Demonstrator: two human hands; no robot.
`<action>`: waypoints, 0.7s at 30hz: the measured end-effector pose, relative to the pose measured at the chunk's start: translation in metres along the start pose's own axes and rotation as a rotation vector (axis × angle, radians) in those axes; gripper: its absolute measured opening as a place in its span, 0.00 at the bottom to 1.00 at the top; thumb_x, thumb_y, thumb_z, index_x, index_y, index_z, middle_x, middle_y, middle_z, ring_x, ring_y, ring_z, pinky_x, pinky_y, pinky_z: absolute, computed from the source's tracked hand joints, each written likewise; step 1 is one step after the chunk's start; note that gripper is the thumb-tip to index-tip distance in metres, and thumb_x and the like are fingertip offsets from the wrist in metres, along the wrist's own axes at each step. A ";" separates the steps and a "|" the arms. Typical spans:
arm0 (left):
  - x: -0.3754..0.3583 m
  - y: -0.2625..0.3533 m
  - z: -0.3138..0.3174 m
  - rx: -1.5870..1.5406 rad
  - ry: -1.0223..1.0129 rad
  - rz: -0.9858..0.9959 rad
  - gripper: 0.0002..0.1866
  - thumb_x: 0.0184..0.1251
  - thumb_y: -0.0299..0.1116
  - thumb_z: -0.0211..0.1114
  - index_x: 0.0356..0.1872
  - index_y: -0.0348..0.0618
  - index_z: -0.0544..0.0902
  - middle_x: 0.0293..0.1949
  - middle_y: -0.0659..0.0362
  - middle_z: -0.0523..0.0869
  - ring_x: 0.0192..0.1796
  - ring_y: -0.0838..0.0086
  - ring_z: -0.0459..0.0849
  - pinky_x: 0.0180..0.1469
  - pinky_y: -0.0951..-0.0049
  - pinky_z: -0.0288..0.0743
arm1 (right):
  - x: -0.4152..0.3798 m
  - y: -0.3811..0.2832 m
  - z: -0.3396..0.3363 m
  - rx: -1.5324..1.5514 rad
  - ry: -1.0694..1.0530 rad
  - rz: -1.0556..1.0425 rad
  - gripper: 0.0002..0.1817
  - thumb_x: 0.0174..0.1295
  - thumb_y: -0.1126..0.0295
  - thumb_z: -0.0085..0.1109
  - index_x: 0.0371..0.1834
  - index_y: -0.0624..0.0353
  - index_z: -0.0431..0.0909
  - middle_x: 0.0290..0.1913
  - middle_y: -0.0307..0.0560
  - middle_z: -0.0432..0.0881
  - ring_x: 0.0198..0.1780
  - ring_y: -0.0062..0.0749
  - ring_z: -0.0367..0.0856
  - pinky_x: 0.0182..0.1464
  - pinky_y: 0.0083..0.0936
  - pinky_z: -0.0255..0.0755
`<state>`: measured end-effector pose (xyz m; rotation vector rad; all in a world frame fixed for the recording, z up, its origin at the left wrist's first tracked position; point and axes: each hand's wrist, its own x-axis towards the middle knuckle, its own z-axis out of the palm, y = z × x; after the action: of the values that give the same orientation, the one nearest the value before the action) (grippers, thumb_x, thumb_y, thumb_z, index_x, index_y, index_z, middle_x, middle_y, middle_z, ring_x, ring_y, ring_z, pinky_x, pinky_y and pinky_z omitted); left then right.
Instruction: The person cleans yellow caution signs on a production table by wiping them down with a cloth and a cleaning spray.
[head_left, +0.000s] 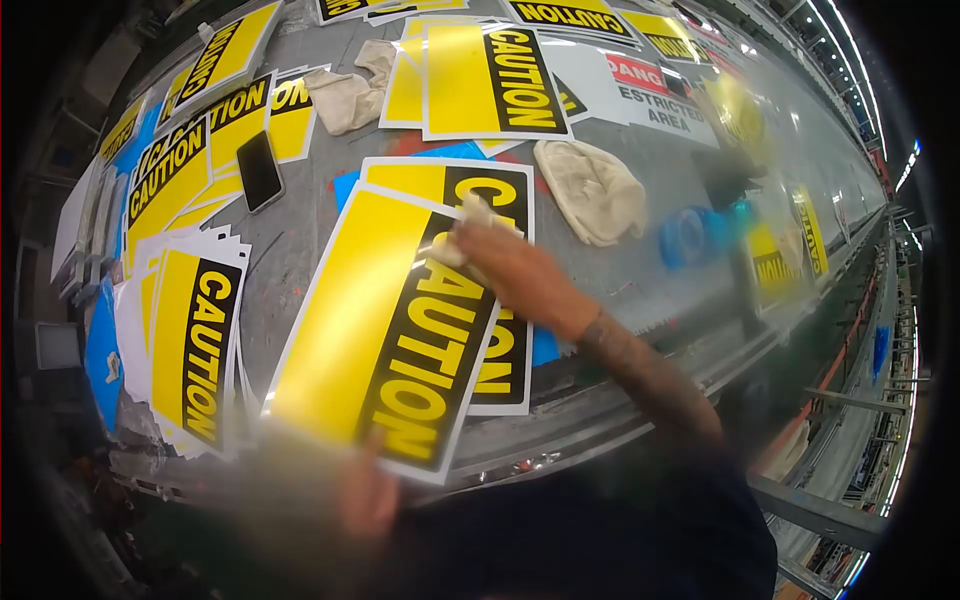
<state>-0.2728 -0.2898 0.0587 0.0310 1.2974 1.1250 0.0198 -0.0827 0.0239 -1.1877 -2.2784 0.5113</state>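
A yellow and black caution sign [330, 300] lies tilted over another caution sign [405, 175] on the table. My right hand [510, 268] presses a pale cloth [447, 252] onto the upper sign, near its top right corner. At the bottom, my left hand [370, 492] grips the lower edge of the upper sign; it is blurred by haze on the lens, and most of its fingers are hidden. Blue sheet material [545, 347] shows from under the two signs.
Stacked caution signs [180, 345] lie at the left, with more signs [480, 85] at the back. A black phone [260, 172] rests on signs. Cloths [590, 190] lie nearby. A danger sign [650, 100] and a blurred blue object [695, 235] are on the right.
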 end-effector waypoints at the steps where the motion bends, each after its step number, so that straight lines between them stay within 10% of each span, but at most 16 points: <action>1: -0.001 0.001 -0.002 0.014 0.007 -0.016 0.29 0.79 0.19 0.67 0.78 0.37 0.72 0.71 0.48 0.83 0.71 0.55 0.86 0.72 0.49 0.85 | 0.011 0.003 -0.002 -0.068 0.004 -0.005 0.29 0.69 0.80 0.62 0.75 0.60 0.78 0.75 0.54 0.82 0.79 0.46 0.77 0.84 0.43 0.68; 4: 0.001 0.003 0.005 -0.012 0.019 -0.009 0.29 0.79 0.19 0.67 0.78 0.36 0.72 0.71 0.47 0.83 0.70 0.55 0.87 0.72 0.49 0.85 | 0.007 -0.030 0.020 -0.167 -0.064 -0.299 0.28 0.70 0.79 0.65 0.74 0.59 0.79 0.74 0.52 0.83 0.78 0.46 0.79 0.82 0.41 0.71; 16: 0.002 0.001 0.004 -0.053 0.011 -0.024 0.29 0.80 0.19 0.67 0.78 0.37 0.72 0.71 0.48 0.83 0.71 0.55 0.86 0.72 0.48 0.85 | 0.051 0.001 0.021 -0.204 0.127 -0.159 0.26 0.69 0.76 0.65 0.71 0.58 0.80 0.71 0.50 0.85 0.74 0.49 0.82 0.74 0.38 0.78; 21: 0.008 -0.001 0.006 -0.119 -0.059 0.045 0.29 0.80 0.19 0.67 0.78 0.41 0.71 0.71 0.50 0.83 0.72 0.56 0.85 0.73 0.49 0.83 | -0.003 -0.106 0.064 0.157 -0.191 -0.396 0.23 0.70 0.75 0.65 0.69 0.54 0.81 0.72 0.47 0.83 0.76 0.43 0.80 0.75 0.40 0.77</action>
<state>-0.2685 -0.2820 0.0546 0.0049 1.1802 1.2295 -0.0847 -0.1486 0.0296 -0.6105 -2.4960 0.6557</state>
